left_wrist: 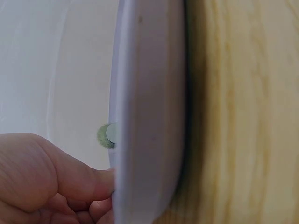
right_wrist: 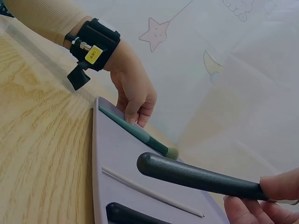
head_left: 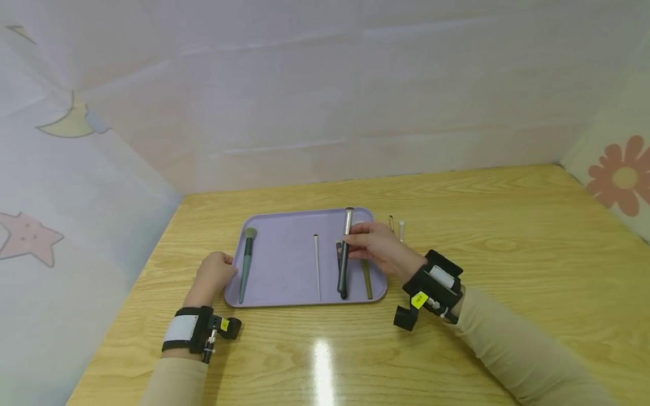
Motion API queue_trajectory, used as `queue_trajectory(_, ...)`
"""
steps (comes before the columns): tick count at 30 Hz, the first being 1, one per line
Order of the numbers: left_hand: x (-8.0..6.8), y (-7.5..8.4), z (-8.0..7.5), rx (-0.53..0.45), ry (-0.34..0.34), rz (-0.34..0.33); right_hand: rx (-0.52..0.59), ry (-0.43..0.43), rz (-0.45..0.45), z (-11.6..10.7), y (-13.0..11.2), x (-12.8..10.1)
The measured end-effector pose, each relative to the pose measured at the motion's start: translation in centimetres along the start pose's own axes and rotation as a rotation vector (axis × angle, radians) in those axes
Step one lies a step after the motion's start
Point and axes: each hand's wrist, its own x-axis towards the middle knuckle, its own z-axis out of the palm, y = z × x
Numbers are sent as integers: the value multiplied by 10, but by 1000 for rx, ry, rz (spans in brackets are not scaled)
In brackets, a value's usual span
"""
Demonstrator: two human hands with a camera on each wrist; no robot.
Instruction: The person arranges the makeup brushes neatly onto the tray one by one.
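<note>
Right hand (head_left: 378,245) holds dark brush (head_left: 344,256) over tray (head_left: 284,256)

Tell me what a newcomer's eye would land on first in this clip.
The flat lilac plastic tray at the middle of the wooden table, with slim makeup brushes laid along it. Over its right half, the right hand pinches a dark-handled brush with a silver ferrule, lifted off the tray. The left hand rests against the tray's left rim, beside a teal-handled brush.
</note>
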Motion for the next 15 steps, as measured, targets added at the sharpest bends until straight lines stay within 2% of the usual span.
queue_trajectory(15,0,1,1,-9,1,-11,26,-9,11,16,5,4)
